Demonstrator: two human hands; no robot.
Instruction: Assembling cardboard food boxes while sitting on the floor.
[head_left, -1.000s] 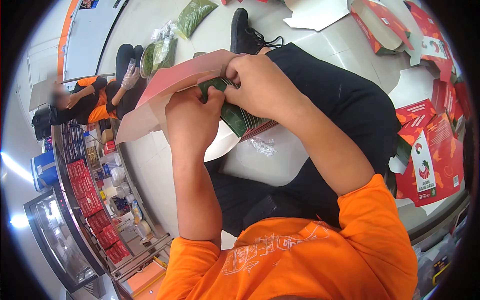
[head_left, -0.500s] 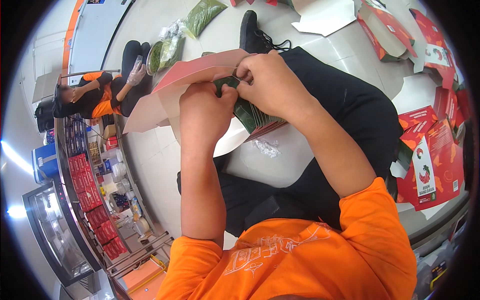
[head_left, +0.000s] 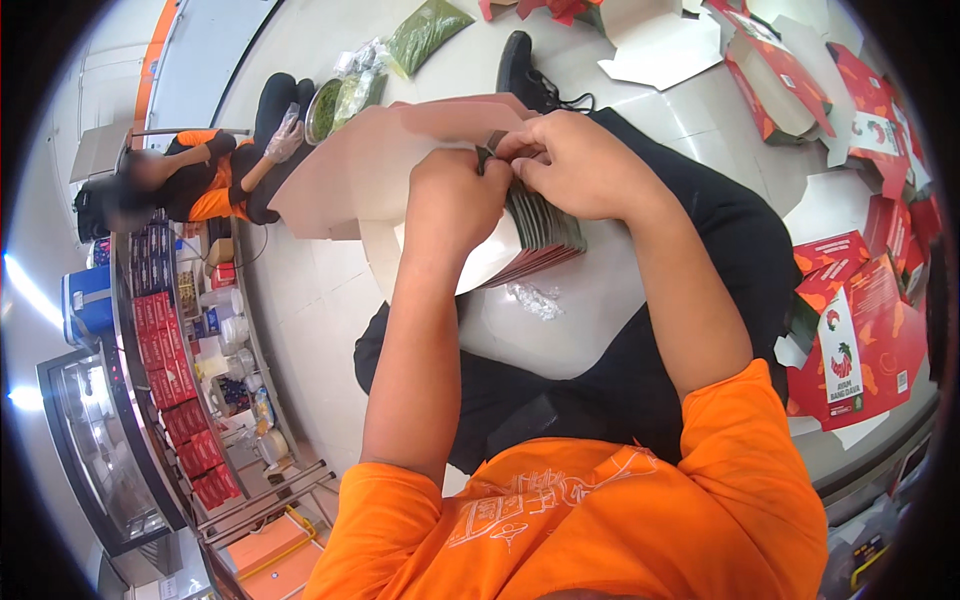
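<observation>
Between my legs a stack of thin cardboard sheets [head_left: 543, 238] with dark green edges stands on the floor. In front of it a food carton [head_left: 380, 145] is partly unfolded, its broad pale panels spread to the left and a curved white flap hanging below. My left hand [head_left: 457, 195] is closed, thumb and fingers pinching a dark green flap at the carton's near corner. Close beside it, my right hand [head_left: 585, 165] is closed with bent fingertips on the same flap. The fingers partly hide the fold.
Crumpled clear plastic [head_left: 537, 300] lies below the stack. Red folded cartons [head_left: 860, 340] pile up at the right, and an open carton [head_left: 775, 85] lies further back. At the left, a co-worker's gloved hand [head_left: 286, 138] is near a bowl [head_left: 322, 112] and a green-filled bag [head_left: 428, 38]. Shelves [head_left: 200, 400] hold boxes.
Both hands have shifted right with the carton, and their fingertips have come closer together at the green flap. The carton's upper panel, reddish before, now shows more of its pale inside.
</observation>
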